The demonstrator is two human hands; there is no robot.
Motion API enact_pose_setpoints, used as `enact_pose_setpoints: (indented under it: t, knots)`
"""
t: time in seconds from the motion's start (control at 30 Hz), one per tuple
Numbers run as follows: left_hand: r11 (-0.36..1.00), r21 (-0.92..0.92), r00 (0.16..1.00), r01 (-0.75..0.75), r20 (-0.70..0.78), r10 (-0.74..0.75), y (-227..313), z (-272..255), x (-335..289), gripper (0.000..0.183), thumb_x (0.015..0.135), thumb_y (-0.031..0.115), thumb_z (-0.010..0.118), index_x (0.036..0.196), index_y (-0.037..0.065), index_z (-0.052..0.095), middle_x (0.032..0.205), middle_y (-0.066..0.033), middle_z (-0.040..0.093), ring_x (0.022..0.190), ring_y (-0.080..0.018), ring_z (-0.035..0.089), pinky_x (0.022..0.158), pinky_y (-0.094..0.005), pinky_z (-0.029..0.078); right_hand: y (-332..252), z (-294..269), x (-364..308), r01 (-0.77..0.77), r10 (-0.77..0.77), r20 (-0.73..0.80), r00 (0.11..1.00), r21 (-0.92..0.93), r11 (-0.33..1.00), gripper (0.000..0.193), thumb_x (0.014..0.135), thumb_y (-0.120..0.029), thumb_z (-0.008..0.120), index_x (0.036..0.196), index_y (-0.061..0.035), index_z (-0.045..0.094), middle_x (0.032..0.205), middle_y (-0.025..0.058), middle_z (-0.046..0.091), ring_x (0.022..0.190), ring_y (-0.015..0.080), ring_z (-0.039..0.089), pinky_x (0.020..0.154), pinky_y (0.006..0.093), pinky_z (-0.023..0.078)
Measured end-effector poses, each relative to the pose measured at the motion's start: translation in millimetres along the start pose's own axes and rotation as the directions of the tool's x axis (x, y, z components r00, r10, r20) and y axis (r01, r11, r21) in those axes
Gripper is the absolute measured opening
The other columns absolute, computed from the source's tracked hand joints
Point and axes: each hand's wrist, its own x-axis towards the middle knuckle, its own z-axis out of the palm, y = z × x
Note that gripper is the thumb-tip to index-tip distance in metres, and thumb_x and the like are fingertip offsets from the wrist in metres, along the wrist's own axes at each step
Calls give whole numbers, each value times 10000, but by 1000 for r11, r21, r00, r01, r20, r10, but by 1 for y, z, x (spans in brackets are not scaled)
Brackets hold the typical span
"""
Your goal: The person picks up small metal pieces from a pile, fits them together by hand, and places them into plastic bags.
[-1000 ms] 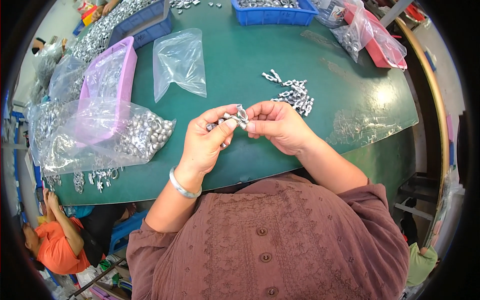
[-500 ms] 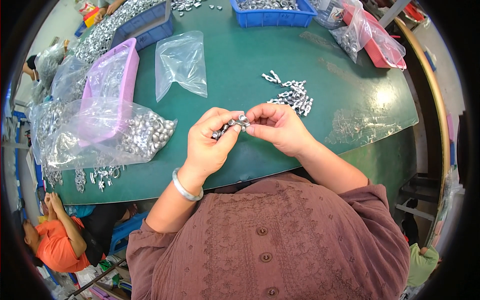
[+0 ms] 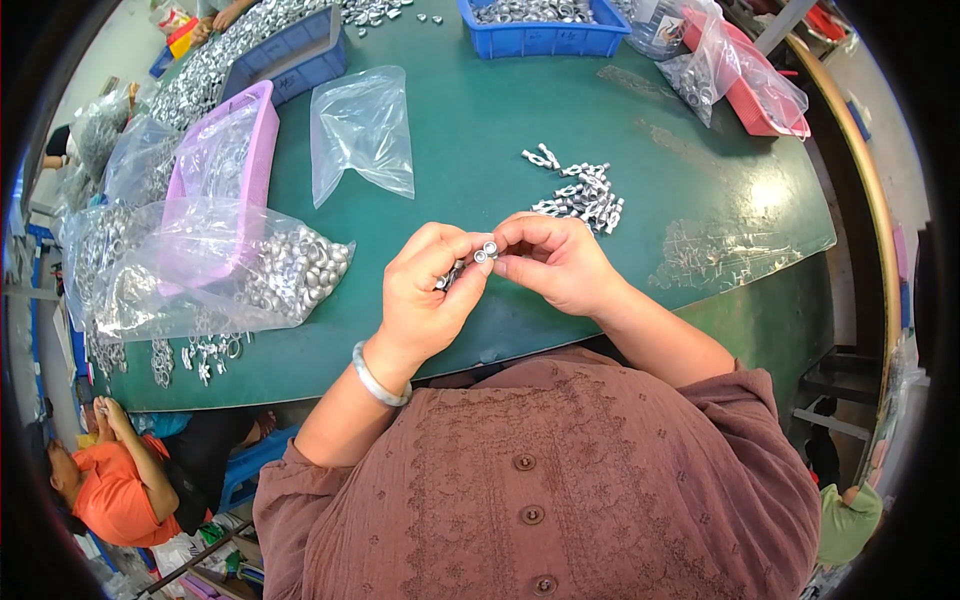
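My left hand (image 3: pixel 424 292), with a pale bangle (image 3: pixel 376 378) on its wrist, is closed on small silvery metal parts (image 3: pixel 449 277), partly hidden in its fingers. A small metal fitting (image 3: pixel 487 251) with round openings sticks out between its thumb and forefinger. My right hand (image 3: pixel 562 264) pinches this same fitting from the right, so both hands meet over the table's near side. Just beyond the right hand lies a small pile of silvery clasp-like pieces (image 3: pixel 592 196), with a few lying a little apart on the green table (image 3: pixel 480 120).
A flat clear plastic bag (image 3: pixel 362 132) lies ahead on the left. Left of my hands are a bag of metal pieces (image 3: pixel 300 268) and a pink basket (image 3: pixel 262 150). Blue bins (image 3: pixel 545 40) and a red basket (image 3: pixel 760 115) stand farther off. A person in orange (image 3: pixel 125 490) sits at lower left.
The fitting at my fingertips has turned, so its round openings now face up. My left hand has shifted slightly right and nearer; more of its other metal parts are now covered.
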Motion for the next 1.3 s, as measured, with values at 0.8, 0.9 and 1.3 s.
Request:
enact_pose_setpoints:
  t: [0.8, 0.9, 1.3]
  knots:
    - [-399, -840, 645, 368, 539, -541, -26, -27, -8, 125, 822, 120, 492, 878, 11, 519, 770, -68, 466, 542, -107, 402, 391, -198, 306, -16, -1, 86, 211, -172, 132, 976, -761, 614, 235, 731, -92, 629, 940, 4, 583, 816, 90, 584, 682, 169, 566, 619, 278, 464]
    - [-321, -878, 639, 356, 479, -602, -26, -33, -15, 129, 774, 114, 497, 864, 24, 514, 801, -86, 475, 582, -154, 429, 414, -213, 341, -14, 17, 110, 329, -281, 227, 932, -854, 403, 320, 687, -170, 665, 950, -16, 566, 886, 128, 550, 771, 273, 562, 665, 360, 467]
    - [-94, -899, 579, 429, 354, -734, -25, -57, -23, 219, 863, 312, 474, 859, 97, 516, 727, -59, 515, 570, -133, 457, 392, -201, 331, -6, -4, 261, 10, -165, -73, 984, -892, 452, 480, 715, -102, 564, 1177, -53, 444, 1082, 194, 521, 923, 329, 562, 783, 374, 467]
